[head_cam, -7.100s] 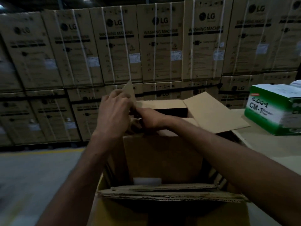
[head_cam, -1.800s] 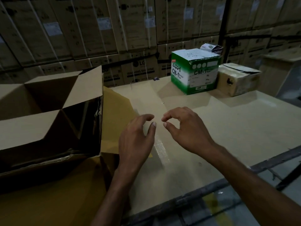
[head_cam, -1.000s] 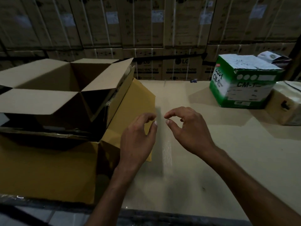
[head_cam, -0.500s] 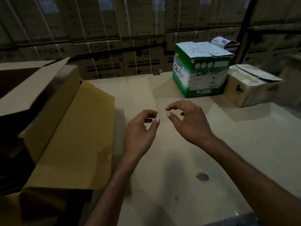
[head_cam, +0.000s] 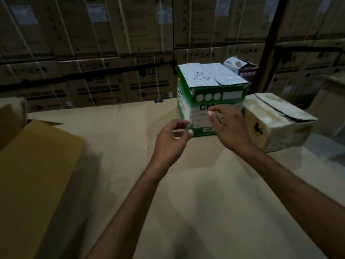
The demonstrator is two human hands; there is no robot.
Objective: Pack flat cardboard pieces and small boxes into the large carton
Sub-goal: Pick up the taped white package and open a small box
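Note:
A green and white small box (head_cam: 212,90) stands on the tan table top (head_cam: 186,202) at the far middle. To its right lies a worn pale cardboard box (head_cam: 276,118). My left hand (head_cam: 173,143) hovers in front of the green box's lower left corner, fingers loosely curled, holding nothing. My right hand (head_cam: 229,128) is raised in front of the green box's front face, fingers loosely curved and empty; contact with the box cannot be told. At the left edge, only a folded-out yellow-brown flap (head_cam: 37,165) of the large carton shows.
A small dark printed box (head_cam: 240,68) sits behind the green one. Stacked, strapped washing machine cartons (head_cam: 112,53) form a wall behind the table. A dark upright post (head_cam: 270,43) stands at the right. More brown cartons (head_cam: 332,101) are at the far right.
Both hands have moved forward and to the right, from above the bare table to the green box. The view has turned right, so the large carton has slid almost out of sight.

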